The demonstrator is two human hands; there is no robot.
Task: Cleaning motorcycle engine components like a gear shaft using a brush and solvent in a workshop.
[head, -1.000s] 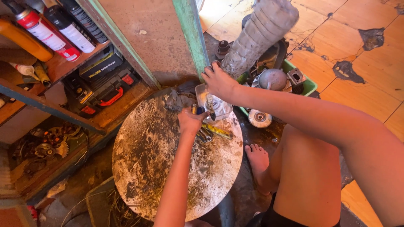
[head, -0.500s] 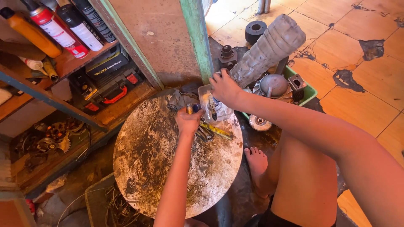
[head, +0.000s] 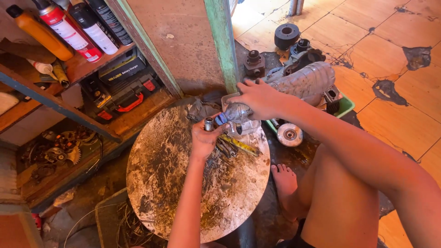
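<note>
Head view, worktop: round metal table (head: 183, 183), stained and rusty, one.
Left hand (head: 204, 138): closed around a small cylindrical tool or socket (head: 209, 123) with a metal end, held upright at the far edge of the table.
Right hand (head: 259, 97): fingers curled over a grey cast-metal housing (head: 239, 115), pressing it down; the housing sits at the table's far rim, touching the left hand's tool.
Beside the housing: yellow-handled tool (head: 236, 144) lying flat, one; a few dark loose tools next to it, count unclear.
State of work: the housing is in hand and being worked with the tool; whether any fastener is already out cannot be told, so by judgement the job is mid-way at most.
Floor, far side: green tray (head: 347, 106) of parts, one; large ribbed grey casting (head: 308, 80) over it, one; round disc (head: 290, 134), one; dark round parts (head: 286, 34), about three.
Shelf, left: spray cans (head: 87, 23), three; orange bottle (head: 39, 32), one; black case with red latches (head: 121, 89), one.
Own bare foot (head: 285, 179): on the floor beside the table.
</note>
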